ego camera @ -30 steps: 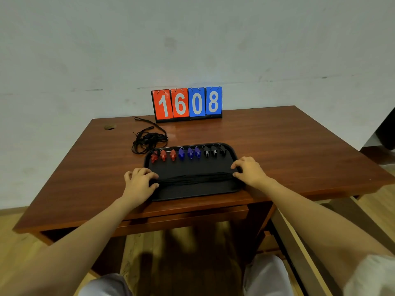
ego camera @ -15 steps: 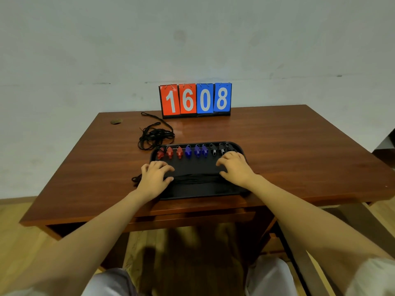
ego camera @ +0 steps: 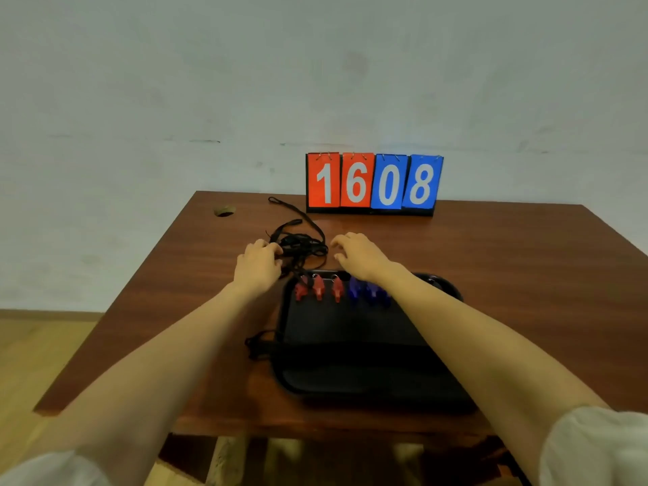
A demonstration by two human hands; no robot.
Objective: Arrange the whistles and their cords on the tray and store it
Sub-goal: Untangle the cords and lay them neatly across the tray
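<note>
A black tray (ego camera: 350, 324) lies near the table's front edge. Along its far rim stand three red whistles (ego camera: 318, 288) and blue whistles (ego camera: 364, 292); my right forearm hides the ones further right. A straightened bundle of black cords (ego camera: 261, 345) crosses the tray, its end sticking out over the left rim. Behind the tray sits a loose tangle of black cords (ego camera: 303, 244). My left hand (ego camera: 257, 266) has its fingers curled into the tangle's left edge. My right hand (ego camera: 357, 256) hovers just right of the tangle with fingers spread, holding nothing.
A flip scoreboard (ego camera: 373, 182) reading 1608 stands at the back of the brown wooden table (ego camera: 508, 275), against a pale wall. A round cable hole (ego camera: 223, 211) sits at the table's far left corner. Wooden floor shows to the left.
Both hands left the cord bundle on the tray and reached forward over the whistles to the loose tangle behind it. The view shifted closer and to the left.
</note>
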